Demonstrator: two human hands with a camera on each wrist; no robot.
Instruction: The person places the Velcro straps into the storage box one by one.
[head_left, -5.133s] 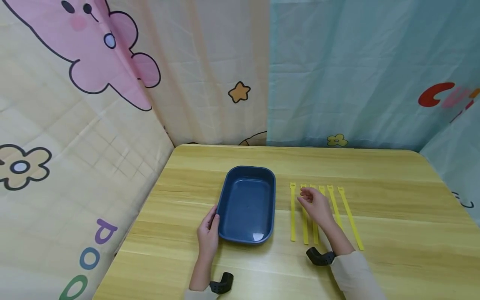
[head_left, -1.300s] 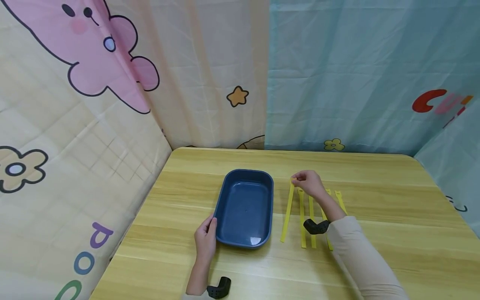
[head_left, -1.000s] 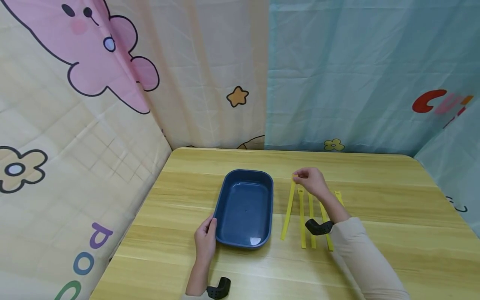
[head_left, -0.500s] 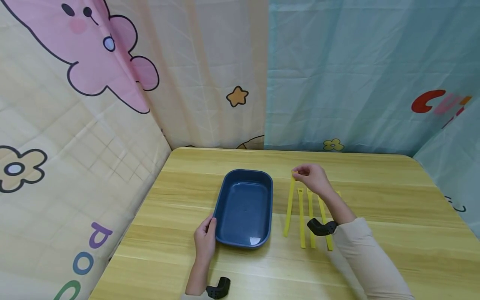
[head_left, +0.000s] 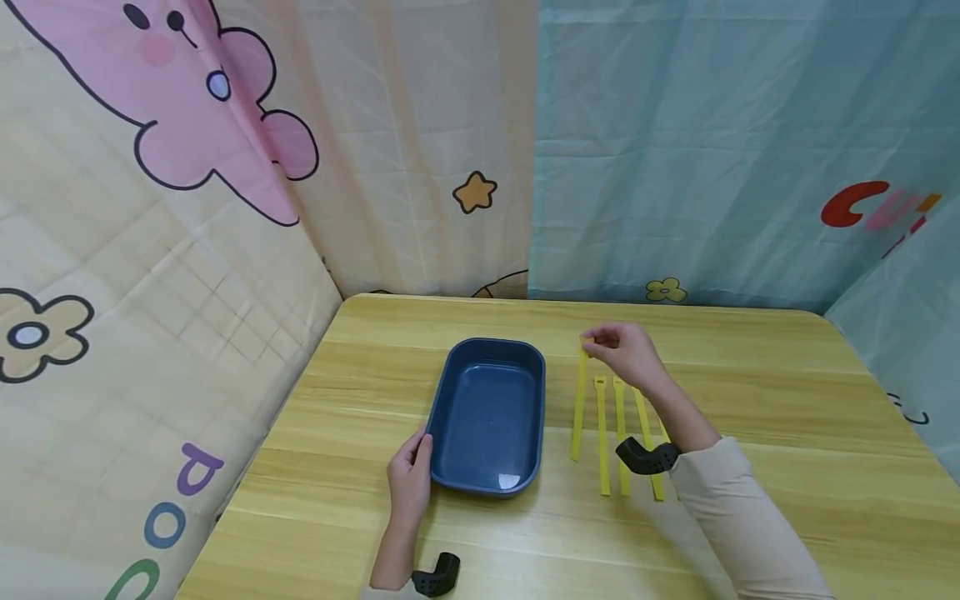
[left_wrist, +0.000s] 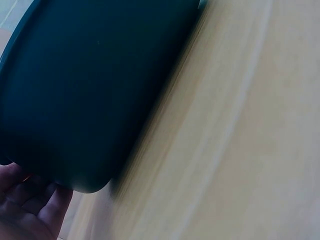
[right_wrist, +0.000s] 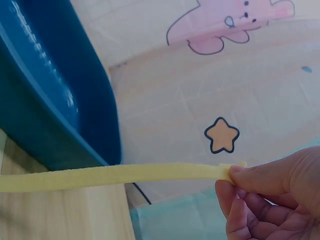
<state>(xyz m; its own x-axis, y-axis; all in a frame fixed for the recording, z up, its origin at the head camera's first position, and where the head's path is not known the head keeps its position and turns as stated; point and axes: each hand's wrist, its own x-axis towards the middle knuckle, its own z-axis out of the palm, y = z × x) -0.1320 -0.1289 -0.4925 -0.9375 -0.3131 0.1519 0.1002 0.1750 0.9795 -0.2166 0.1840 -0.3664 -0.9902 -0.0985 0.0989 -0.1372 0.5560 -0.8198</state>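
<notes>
Between thumb and fingertips, my right hand [head_left: 626, 354] pinches the slotted head of a yellow hook-and-loop cable tie [head_left: 580, 408]. Its strap runs down toward me, right of the blue tray; in the right wrist view the tie [right_wrist: 115, 176] crosses in front of the tray [right_wrist: 50, 115]. My left hand [head_left: 410, 479] grips the left front side of the blue tray [head_left: 542, 417], thumb at the rim. The left wrist view shows the fingers [left_wrist: 55, 210] against the tray's outer wall [left_wrist: 90, 100]. Nothing lies inside the tray.
Several more yellow cable ties [head_left: 602, 442] lie side by side on the wooden table [head_left: 787, 400], partly hidden under my right forearm. Patterned curtains [head_left: 405, 167] close off the back and sides. Each wrist wears a black camera mount [head_left: 437, 575].
My right hand, empty over the row earlier, took the leftmost tie by its head. Over the last second it has lifted the tie slightly and away from me. The left hand stays on the tray.
</notes>
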